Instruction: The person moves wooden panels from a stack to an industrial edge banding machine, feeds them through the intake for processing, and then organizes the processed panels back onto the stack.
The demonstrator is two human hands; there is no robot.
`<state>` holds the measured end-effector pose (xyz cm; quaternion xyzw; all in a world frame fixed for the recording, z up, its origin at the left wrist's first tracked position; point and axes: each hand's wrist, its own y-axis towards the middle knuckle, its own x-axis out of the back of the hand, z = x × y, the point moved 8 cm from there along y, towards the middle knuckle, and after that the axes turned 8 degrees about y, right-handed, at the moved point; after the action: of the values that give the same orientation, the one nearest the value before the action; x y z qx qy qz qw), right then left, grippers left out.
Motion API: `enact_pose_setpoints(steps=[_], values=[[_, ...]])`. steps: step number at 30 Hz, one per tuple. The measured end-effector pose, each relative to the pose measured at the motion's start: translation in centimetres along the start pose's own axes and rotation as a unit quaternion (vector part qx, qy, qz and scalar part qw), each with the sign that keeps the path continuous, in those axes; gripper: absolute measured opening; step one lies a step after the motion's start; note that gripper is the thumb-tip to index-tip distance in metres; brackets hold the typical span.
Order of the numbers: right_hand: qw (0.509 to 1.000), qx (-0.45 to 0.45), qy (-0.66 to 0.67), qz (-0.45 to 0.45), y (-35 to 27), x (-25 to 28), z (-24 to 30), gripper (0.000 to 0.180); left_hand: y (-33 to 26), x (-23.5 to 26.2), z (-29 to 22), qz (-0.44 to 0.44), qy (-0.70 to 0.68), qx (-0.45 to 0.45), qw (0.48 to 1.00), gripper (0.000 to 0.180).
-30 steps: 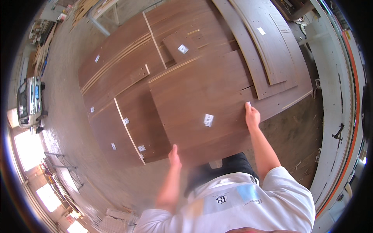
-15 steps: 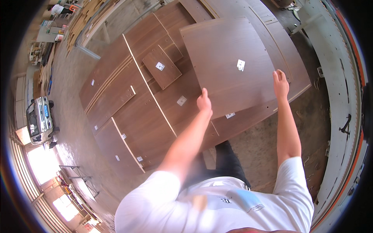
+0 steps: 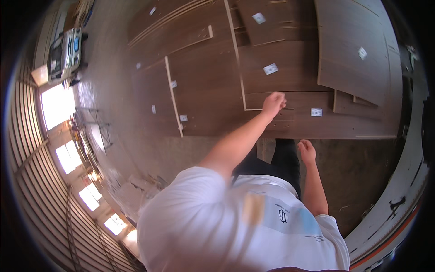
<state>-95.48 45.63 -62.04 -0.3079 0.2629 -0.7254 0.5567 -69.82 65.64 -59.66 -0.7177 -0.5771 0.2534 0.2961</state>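
Several brown wood panels with small white labels lie flat on the floor in front of me. My left hand [image 3: 274, 103] reaches forward, its fingers curled on the near edge of one labelled panel [image 3: 281, 81]. My right hand [image 3: 307, 152] hangs lower by my dark trousers, fingers loosely apart and holding nothing, just short of the near edge of the long bottom panel [image 3: 344, 127]. A large square panel [image 3: 351, 50] rests tilted on top of the others at the upper right.
More panels [image 3: 199, 86] and thin light strips [image 3: 173, 97] spread to the left. A parked vehicle [image 3: 65, 52] stands at the far upper left, beside bright windows [image 3: 56, 104]. Bare concrete floor [image 3: 362, 181] lies to my right, bounded by an orange-striped edge [image 3: 389, 240].
Both hands held the large square panel up before; now it lies on the pile at the upper right. My left hand has moved to another panel's edge and my right hand has dropped.
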Motion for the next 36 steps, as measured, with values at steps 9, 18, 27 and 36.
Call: enact_pose_setpoints(steps=[9,18,27,36], values=[[0.986,-0.084,-0.112,0.087,2.3,-8.5,2.9,0.024,-17.7,44.9,23.8,-0.546,-0.115,0.102,0.824,0.011],[0.967,-0.053,-0.186,0.163,2.9,-21.3,6.8,0.024,-20.4,62.0,31.0,-0.564,-0.265,0.231,0.747,0.05],[0.942,-0.027,-0.21,0.261,0.7,-39.4,9.9,0.031,-21.3,55.8,26.2,-0.475,-0.261,0.176,0.822,0.033],[0.965,-0.107,-0.12,0.205,0.1,-45.4,8.0,0.061,-25.6,30.6,18.7,-0.162,-0.301,0.127,0.931,0.027]])
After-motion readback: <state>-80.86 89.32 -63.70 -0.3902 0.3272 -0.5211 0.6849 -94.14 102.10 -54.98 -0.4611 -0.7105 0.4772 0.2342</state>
